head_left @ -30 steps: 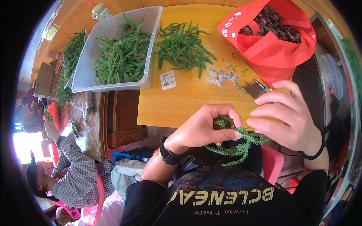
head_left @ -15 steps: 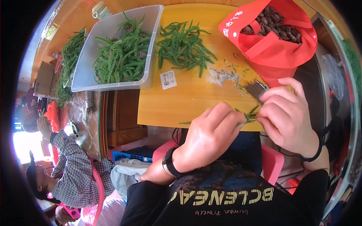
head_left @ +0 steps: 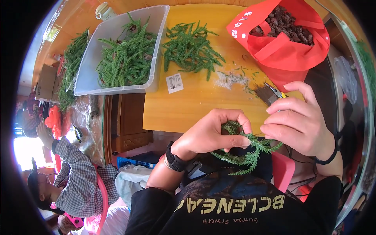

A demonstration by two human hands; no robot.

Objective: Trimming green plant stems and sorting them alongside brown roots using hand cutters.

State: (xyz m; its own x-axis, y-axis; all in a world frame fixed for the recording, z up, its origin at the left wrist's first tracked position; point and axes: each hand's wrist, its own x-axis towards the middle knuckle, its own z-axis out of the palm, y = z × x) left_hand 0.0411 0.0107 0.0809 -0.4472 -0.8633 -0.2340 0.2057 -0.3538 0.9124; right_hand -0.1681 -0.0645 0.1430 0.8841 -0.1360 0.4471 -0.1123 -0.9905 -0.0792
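My left hand (head_left: 211, 131), wearing a black wristband, pinches a green artificial pine sprig (head_left: 246, 160) between thumb and forefinger. The sprig has several curved branches hanging above my lap, just off the table's front edge. My right hand (head_left: 301, 123) has its fingertips closed at the sprig's right side; the exact contact is partly hidden. Beyond the right fingers lie a bundle of thin brown stems or wires (head_left: 264, 95) and a metal tool with a yellow part (head_left: 279, 93), half covered by the hand. A loose pile of pine sprigs (head_left: 192, 49) lies farther back.
On the yellow table (head_left: 188, 111) are a white label (head_left: 174, 83) and pale crumbs (head_left: 233, 79). A clear plastic bin (head_left: 154, 74) of sprigs stands left. A red bag (head_left: 282, 58) of pine cones (head_left: 284, 25) stands right. Another person (head_left: 78, 176) sits at the far left.
The sprig has come nearer my body and turned, showing more of its branches. My left hand has rotated so its thumb and forefinger show. The right hand has shifted slightly, uncovering the yellow part of the tool.
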